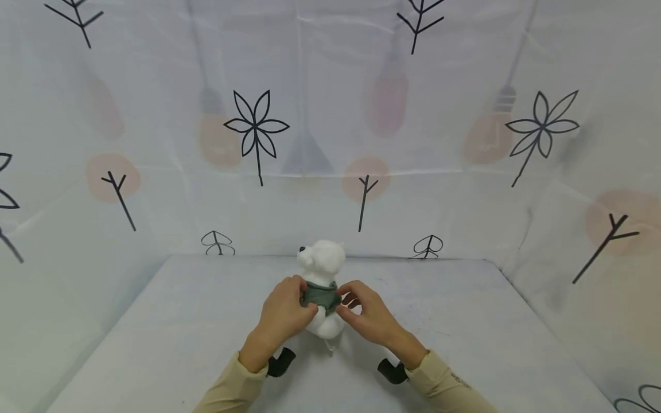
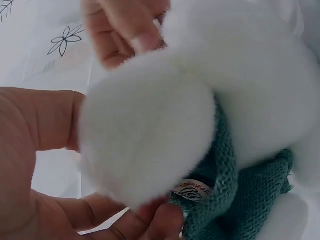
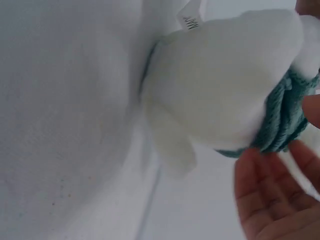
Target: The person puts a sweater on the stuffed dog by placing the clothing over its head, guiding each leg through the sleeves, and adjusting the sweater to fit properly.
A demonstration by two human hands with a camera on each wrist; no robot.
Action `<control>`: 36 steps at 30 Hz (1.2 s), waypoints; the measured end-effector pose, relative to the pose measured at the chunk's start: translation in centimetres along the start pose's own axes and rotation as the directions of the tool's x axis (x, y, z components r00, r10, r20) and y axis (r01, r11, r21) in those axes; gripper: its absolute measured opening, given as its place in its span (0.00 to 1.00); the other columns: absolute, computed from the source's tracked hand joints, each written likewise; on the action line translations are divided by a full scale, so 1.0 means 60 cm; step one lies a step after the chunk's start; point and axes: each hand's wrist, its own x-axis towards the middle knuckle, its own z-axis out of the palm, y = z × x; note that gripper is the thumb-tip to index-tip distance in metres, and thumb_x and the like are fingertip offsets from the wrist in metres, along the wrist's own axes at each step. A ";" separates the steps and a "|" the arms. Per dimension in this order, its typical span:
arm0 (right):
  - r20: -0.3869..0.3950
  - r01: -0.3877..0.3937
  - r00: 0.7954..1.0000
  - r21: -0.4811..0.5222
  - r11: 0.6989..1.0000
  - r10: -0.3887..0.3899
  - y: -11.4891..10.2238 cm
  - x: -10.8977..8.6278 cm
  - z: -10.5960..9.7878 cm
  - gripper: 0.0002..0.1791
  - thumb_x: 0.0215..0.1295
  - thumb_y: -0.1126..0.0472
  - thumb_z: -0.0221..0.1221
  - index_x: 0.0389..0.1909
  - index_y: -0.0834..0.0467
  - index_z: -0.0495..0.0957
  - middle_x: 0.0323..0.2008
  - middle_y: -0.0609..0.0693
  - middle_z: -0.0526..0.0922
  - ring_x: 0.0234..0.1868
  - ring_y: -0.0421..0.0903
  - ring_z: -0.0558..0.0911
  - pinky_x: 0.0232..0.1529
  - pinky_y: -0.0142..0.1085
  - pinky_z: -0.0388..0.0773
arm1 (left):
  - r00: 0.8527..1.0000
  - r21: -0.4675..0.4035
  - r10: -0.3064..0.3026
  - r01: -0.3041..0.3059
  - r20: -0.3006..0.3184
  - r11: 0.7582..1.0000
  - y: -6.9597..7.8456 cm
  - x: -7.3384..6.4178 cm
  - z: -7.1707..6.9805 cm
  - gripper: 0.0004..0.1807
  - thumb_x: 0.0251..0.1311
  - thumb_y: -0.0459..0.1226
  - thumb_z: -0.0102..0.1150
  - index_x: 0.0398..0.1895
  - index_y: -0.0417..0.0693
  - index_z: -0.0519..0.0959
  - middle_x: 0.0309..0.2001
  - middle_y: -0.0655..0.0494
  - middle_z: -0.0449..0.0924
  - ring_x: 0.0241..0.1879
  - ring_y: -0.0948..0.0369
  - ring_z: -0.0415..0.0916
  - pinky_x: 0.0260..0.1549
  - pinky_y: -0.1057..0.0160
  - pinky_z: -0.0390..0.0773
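Observation:
A white plush bear in a green knitted sweater sits on the white tabletop, its dark nose turned to the left. From the left side, my left hand grips it; the left wrist view shows thumb and fingers around a rounded white limb beside the sweater. My right hand is at the bear's other side. In the right wrist view, its thumb and fingertips pinch the bunched sweater near the hem. A small white tag sticks out of the toy's lower body.
Two black curved objects show beside the wrists, partly hidden by the forearms. The white tabletop extends around the toy. Pale curtains printed with plants and lamps enclose the back and both sides.

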 end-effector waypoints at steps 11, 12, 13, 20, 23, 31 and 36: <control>0.124 -0.287 0.954 0.133 0.949 0.272 0.010 -0.001 0.022 0.30 0.64 0.51 0.60 0.63 0.54 0.62 0.64 0.56 0.67 0.54 0.55 0.77 0.50 0.45 0.77 | 1.000 -0.077 -0.001 0.004 0.029 0.997 0.000 0.000 -0.004 0.18 0.57 0.43 0.62 0.41 0.41 0.70 0.34 0.51 0.69 0.31 0.58 0.67 0.29 0.58 0.71; 0.115 -0.293 0.953 0.136 0.946 0.279 0.010 -0.001 0.023 0.30 0.63 0.50 0.61 0.63 0.54 0.63 0.63 0.55 0.68 0.54 0.53 0.78 0.50 0.44 0.77 | 1.000 -0.081 -0.003 0.005 0.029 0.997 0.000 -0.001 -0.003 0.20 0.56 0.45 0.64 0.41 0.41 0.69 0.35 0.51 0.69 0.32 0.57 0.67 0.31 0.57 0.71; 0.105 -0.300 0.952 0.137 0.944 0.287 0.010 -0.001 0.024 0.30 0.62 0.50 0.62 0.63 0.53 0.63 0.63 0.54 0.68 0.53 0.52 0.78 0.49 0.44 0.77 | 1.000 -0.080 -0.003 0.005 0.027 0.997 -0.001 -0.001 -0.001 0.22 0.54 0.45 0.66 0.41 0.41 0.69 0.36 0.51 0.69 0.33 0.57 0.68 0.32 0.56 0.72; 0.044 -0.288 0.958 0.149 0.946 0.284 0.008 -0.003 0.025 0.28 0.58 0.53 0.65 0.59 0.51 0.67 0.57 0.51 0.72 0.49 0.47 0.79 0.48 0.43 0.77 | 0.998 -0.146 -0.019 0.011 -0.053 0.989 -0.017 0.009 0.013 0.20 0.46 0.32 0.64 0.44 0.40 0.72 0.40 0.48 0.75 0.39 0.55 0.73 0.39 0.52 0.75; 0.018 -0.275 0.961 0.157 0.949 0.276 0.007 -0.003 0.020 0.27 0.58 0.55 0.66 0.57 0.50 0.69 0.55 0.50 0.74 0.47 0.47 0.79 0.49 0.44 0.77 | 0.996 -0.244 -0.034 0.014 -0.079 0.970 -0.028 0.014 0.018 0.19 0.44 0.29 0.62 0.44 0.41 0.74 0.41 0.48 0.77 0.41 0.54 0.74 0.41 0.52 0.75; -0.130 -0.196 0.968 0.144 0.970 0.215 0.011 0.003 -0.011 0.24 0.56 0.61 0.68 0.53 0.49 0.73 0.50 0.45 0.75 0.45 0.45 0.78 0.49 0.46 0.77 | 1.000 -0.579 -0.004 -0.006 -0.016 0.816 -0.056 0.027 0.035 0.19 0.50 0.29 0.65 0.48 0.42 0.75 0.47 0.49 0.76 0.52 0.52 0.73 0.48 0.52 0.75; -0.093 -0.181 0.978 0.069 0.981 0.187 0.021 0.002 -0.012 0.24 0.58 0.61 0.66 0.56 0.54 0.73 0.51 0.48 0.76 0.45 0.46 0.78 0.47 0.43 0.77 | 0.995 -0.546 0.022 0.033 0.094 0.837 -0.075 0.030 0.047 0.20 0.52 0.29 0.65 0.50 0.43 0.74 0.51 0.50 0.75 0.54 0.51 0.71 0.53 0.50 0.72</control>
